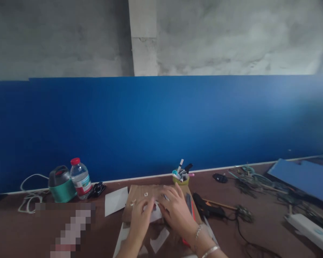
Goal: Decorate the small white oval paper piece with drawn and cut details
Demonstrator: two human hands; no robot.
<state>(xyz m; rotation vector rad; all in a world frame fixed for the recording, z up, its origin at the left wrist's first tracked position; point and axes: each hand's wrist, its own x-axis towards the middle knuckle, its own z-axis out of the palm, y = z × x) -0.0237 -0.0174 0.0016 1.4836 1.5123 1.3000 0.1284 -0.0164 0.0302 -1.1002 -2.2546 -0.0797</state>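
My left hand (141,218) is over a brown cardboard sheet (136,191), its fingers bent toward a small piece of white paper (156,214). From the right, my right hand (176,208) reaches over the same paper, its fingertips close to those of the left. Both hands have curled fingers near the paper's upper edge; what they pinch there is too small to make out. Little white cut pieces (146,194) lie on the cardboard beyond my left hand. Another white scrap (159,240) rests between my forearms. A red and black tool (190,204) is partly hidden beside my right hand.
A water bottle (81,179), a teal container (61,184) and a white sheet (116,201) are on the left. Behind the cardboard stands a pen cup (181,177). A black glue gun (208,208), wire bundles and a power strip (310,233) lie right.
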